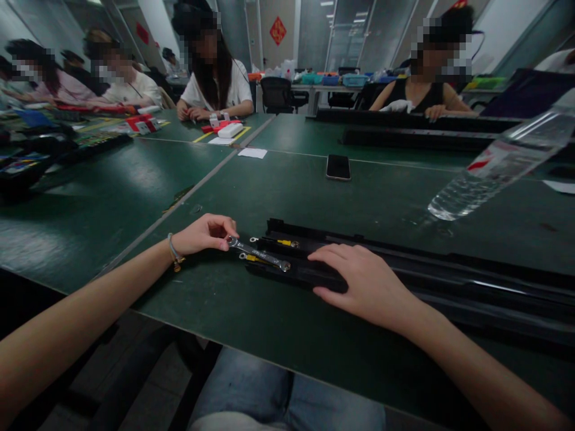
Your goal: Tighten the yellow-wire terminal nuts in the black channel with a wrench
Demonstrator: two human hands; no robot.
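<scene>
My left hand [207, 234] pinches the left end of a shiny metal wrench [260, 251] between thumb and fingers. The wrench slants down to the right, its other end over the left end of a long black rail [449, 281]. Two ring terminals with yellow sleeves lie there: one yellow sleeve [285, 242] behind the wrench, another yellow sleeve [252, 258] partly under it. Across the rail lies my right hand [354, 278], thumb on the near side and fingers on the far side, gripping it. The palm hides part of the rail.
A phone [338, 167] lies on the green table [278, 191] beyond the rail. To the right, a clear water bottle [498, 164] appears tilted. White paper [253, 153] lies farther back. Across the table, several people sit working, one beside more black rails [404, 136].
</scene>
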